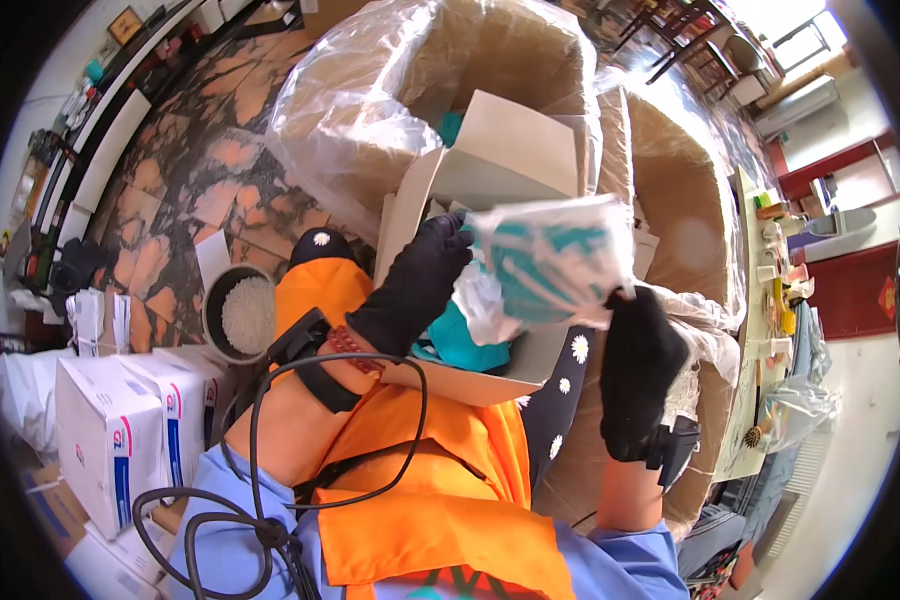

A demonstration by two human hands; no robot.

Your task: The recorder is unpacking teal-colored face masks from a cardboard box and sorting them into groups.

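Note:
A teal item in a white, partly see-through plastic wrapper [560, 258] is stretched out in front of me, slightly blurred. My right hand [642, 365], in a black glove, pinches its lower right corner. At its left edge my left hand [420, 272], also black-gloved, has its fingers closed on the wrapper. Below it an open cardboard box [470, 385] rests at my lap with its flaps up. Teal pieces [460, 340] and crumpled white plastic lie inside, partly hidden by the wrapped item and my left hand.
Beyond the box stand two large cartons lined with clear plastic [340, 110] [685, 190]. On the left are a round bin of white granules [248, 315] and stacked white boxes [110, 430]. A cluttered table [745, 420] runs along the right. A black cable [425, 400] loops over my left forearm.

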